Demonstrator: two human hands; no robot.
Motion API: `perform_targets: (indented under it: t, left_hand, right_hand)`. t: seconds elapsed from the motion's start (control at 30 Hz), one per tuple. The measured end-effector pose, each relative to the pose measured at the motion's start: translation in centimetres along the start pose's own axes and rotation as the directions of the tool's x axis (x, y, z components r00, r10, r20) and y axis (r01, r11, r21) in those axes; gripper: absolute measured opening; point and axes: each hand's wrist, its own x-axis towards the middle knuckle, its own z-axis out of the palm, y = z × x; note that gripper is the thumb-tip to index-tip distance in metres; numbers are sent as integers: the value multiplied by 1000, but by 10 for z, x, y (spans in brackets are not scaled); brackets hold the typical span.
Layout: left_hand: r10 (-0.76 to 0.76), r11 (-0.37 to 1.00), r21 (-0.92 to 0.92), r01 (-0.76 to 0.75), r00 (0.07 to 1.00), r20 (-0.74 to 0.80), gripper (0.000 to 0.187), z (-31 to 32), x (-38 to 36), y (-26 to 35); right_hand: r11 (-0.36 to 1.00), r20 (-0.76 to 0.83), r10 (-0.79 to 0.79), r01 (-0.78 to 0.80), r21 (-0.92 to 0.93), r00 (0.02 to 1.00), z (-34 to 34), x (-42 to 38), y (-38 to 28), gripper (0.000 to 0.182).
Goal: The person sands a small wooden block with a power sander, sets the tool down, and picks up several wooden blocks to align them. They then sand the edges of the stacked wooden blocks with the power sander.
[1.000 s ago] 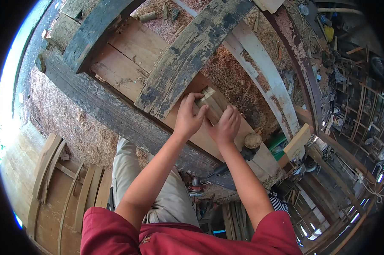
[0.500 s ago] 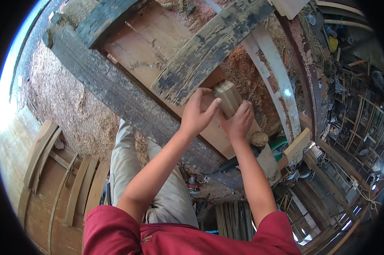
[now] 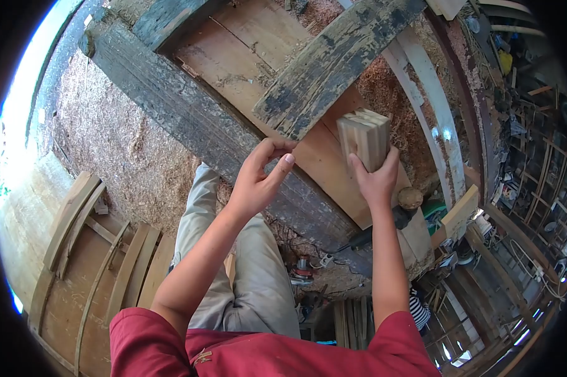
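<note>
Right fingers (image 3: 392, 162) clasp block (image 3: 363, 142) by near end
Left fingers (image 3: 275, 145) half-open, seemingly empty; lopsided grip could let it tip.

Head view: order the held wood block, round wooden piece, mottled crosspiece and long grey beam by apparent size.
Long grey beam
Mottled crosspiece
Held wood block
Round wooden piece
Nearness to the camera may enlarge the block somewhat.

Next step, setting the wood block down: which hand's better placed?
Probably the right hand: it grips the wood block by its near end, while the left hand is apart from the block, near the weathered crossbeam.
</note>
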Motion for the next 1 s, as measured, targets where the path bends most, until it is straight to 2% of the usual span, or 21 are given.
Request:
perform_targets:
  t: [0.1,0.17,0.2,0.23,0.3,0.33,0.37,0.43,0.5,0.6,0.63,0.8,0.83,0.87,0.9,0.97,1.0]
  left_hand:
    - [73,997,34,-76,995,68,44,-6,-4,-2]
    - [174,979,88,-184,979,110,51,-5,-8,5]
    - [162,977,107,-187,965,207,63,-7,-11,13]
    - [198,968,104,-226,953,230,66,-5,-15,14]
    - [271,946,100,-308,923,273,73,3,-22,18]
    - [285,940,103,-324,917,280,78,5,-27,19]
    - [298,935,106,-339,910,288,83,6,-32,21]
    - [279,892,277,-357,917,284,81,5,-45,29]
    - [273,817,428,-387,913,304,83,0,-55,35]
    - [238,756,505,-417,894,381,90,-16,-65,40]
    - [225,734,522,-434,881,416,92,-22,-68,42]
    - [251,760,410,-504,809,531,91,-48,-80,45]
    - [264,791,366,-490,814,517,91,-54,-79,45]
    - [276,820,321,-473,819,503,91,-61,-77,46]
    - [285,847,274,-455,825,488,91,-67,-75,47]
    - [330,874,246,-419,884,331,91,-77,-62,48]
    - [340,884,240,-400,904,258,94,-85,-54,48]
  right_hand:
    - [897,158,110,-167,410,981,-6,-31,-17,75]
    - [719,376,157,-367,591,913,-14,-49,-32,77]
    - [631,453,155,-441,638,878,-16,-60,-37,81]
    - [534,529,143,-515,671,837,-18,-70,-42,85]
    - [252,632,156,-649,717,759,-14,-93,-55,93]
    - [100,682,148,-696,711,717,-12,-102,-59,98]
    - [8,708,121,-714,700,695,-10,-108,-61,100]
    - [-173,754,61,-737,653,654,-5,-117,-63,104]
    - [-167,733,-1,-723,670,680,1,-122,-64,103]
    - [-142,708,-94,-714,686,699,5,-121,-75,98]
    - [-176,706,-101,-711,681,701,7,-121,-75,97]
    - [-298,685,-154,-694,655,712,24,-122,-72,96]
    - [-333,683,-156,-689,644,714,26,-119,-77,96]
    - [-372,708,-80,-680,632,701,26,-120,-85,99]
    - [-459,702,-137,-673,580,698,30,-118,-96,98]
    - [-611,669,-249,-649,452,700,41,-114,-113,95]
    - [-629,651,-271,-643,437,709,48,-116,-113,97]
